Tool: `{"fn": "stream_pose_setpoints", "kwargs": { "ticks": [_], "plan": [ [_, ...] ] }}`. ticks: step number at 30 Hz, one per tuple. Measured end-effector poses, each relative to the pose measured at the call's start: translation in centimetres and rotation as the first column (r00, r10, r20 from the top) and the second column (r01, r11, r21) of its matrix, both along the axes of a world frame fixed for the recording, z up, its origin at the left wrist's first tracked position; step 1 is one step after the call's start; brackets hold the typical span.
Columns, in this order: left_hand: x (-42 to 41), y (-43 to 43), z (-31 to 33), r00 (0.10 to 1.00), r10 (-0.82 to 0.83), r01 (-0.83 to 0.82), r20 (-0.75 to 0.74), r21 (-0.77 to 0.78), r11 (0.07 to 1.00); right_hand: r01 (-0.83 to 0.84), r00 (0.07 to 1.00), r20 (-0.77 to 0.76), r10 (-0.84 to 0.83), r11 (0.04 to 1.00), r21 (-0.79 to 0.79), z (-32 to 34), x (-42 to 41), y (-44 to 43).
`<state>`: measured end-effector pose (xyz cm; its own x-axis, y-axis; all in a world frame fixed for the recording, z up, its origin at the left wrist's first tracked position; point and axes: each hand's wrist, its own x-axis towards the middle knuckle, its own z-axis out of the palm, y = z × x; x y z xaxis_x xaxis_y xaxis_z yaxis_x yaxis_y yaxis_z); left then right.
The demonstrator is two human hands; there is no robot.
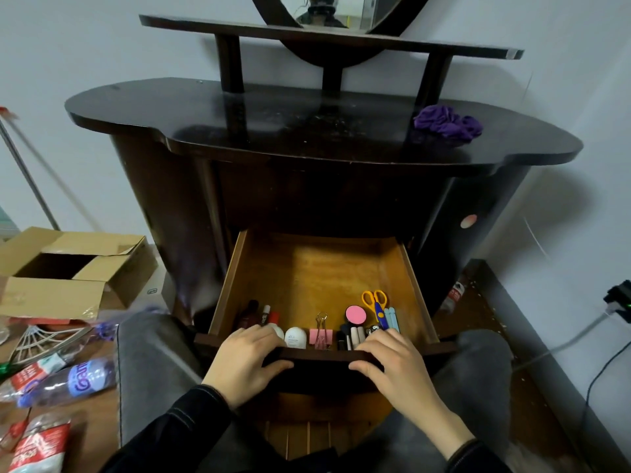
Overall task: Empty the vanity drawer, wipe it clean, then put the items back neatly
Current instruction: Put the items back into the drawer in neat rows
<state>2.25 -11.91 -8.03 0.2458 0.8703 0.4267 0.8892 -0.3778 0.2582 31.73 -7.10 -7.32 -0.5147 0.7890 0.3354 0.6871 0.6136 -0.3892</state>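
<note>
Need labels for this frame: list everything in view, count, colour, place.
drawer: 1, brown wood, pulled open
vanity: 1, dark brown, against wall
cloth: 1, purple, vanity top right
scissors: 1, yellow-handled, drawer front right
compact: 1, pink, beside scissors
binder clip: 1, pink, drawer front middle
small bottle: 1, white, left of clip
tubes: several, dark/red, drawer front left
cardboard box: 1, tan, floor left
plastic bottle: 1, purple, floor left
left hand: 1, grips drawer front
right hand: 1, grips drawer front

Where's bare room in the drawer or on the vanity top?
In the drawer, rear floor bare behind scissors and pink compact; front row crowded. The vanity top is bare left of purple cloth.
</note>
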Motion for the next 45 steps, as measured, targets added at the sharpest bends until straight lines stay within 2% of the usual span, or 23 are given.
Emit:
{"fn": "stream_pose_setpoints", "kwargs": {
  "ticks": [8, 14, 19, 21, 23, 24, 26, 28, 29, 33, 36, 45],
  "plan": [
    [-0.7, 3.6, 0.7, 1.0, 0.018, -0.018, -0.013, 0.015, 1.0, -0.001, 0.999, 0.04, 0.001, 1.0, -0.003, 0.9, -1.0, 4.0],
    [-0.9, 6.7, 0.8, 0.994, 0.107, -0.107, 0.015, 0.007, 0.994, 0.06, 0.998, 0.033, -0.061, 0.998, 0.036, 0.8, -2.1, 7.6],
    [-0.5, 8.2, 0.6, 0.962, 0.268, -0.269, 0.046, 0.025, 0.963, 0.165, 0.983, 0.051, -0.174, 0.974, 0.154, 0.7, -3.0, 8.9],
    [0.2, 7.6, 0.4, 0.93, 0.35, -0.359, 0.108, 0.08, 0.93, 0.251, 0.965, 0.022, -0.262, 0.944, 0.215, 0.5, -3.3, 8.1],
    [0.9, 6.4, -0.1, 0.864, 0.445, -0.478, 0.236, 0.102, 0.872, 0.382, 0.923, -0.046, -0.382, 0.896, 0.226, -0.3, -3.5, 6.7],
    [1.2, 5.7, -0.3, 0.802, 0.492, -0.542, 0.338, 0.069, 0.837, 0.466, 0.885, -0.109, -0.453, 0.866, 0.185, -0.7, -3.5, 6.0],
    [1.8, 4.5, -0.8, 0.604, 0.573, -0.625, 0.554, -0.117, 0.772, 0.603, 0.757, -0.274, -0.593, 0.796, -0.055, -1.3, -3.6, 4.7],
    [2.7, 4.1, -1.0, 0.415, 0.625, -0.575, 0.662, -0.342, 0.744, 0.593, 0.639, -0.369, -0.675, 0.738, -0.323, -1.2, -4.0, 4.1],
    [3.1, 4.2, -0.9, 0.37, 0.634, -0.525, 0.679, -0.41, 0.746, 0.564, 0.621, -0.388, -0.681, 0.732, -0.383, -1.1, -4.4, 4.0],
    [4.6, 5.4, -0.8, 0.276, 0.661, -0.431, 0.698, -0.525, 0.734, 0.512, 0.557, -0.475, -0.682, 0.732, -0.45, -1.3, -5.6, 4.3],
    [5.0, 6.0, -1.5, 0.269, 0.653, -0.439, 0.708, -0.514, 0.737, 0.469, 0.467, -0.512, -0.721, 0.693, -0.548, -2.2, -6.2, 4.2],
    [3.9, 10.6, -2.8, 0.28, 0.629, -0.498, 0.726, -0.45, 0.741, 0.454, 0.444, -0.549, -0.708, 0.706, -0.543, -4.3, -7.6, 9.1]
  ]
}}
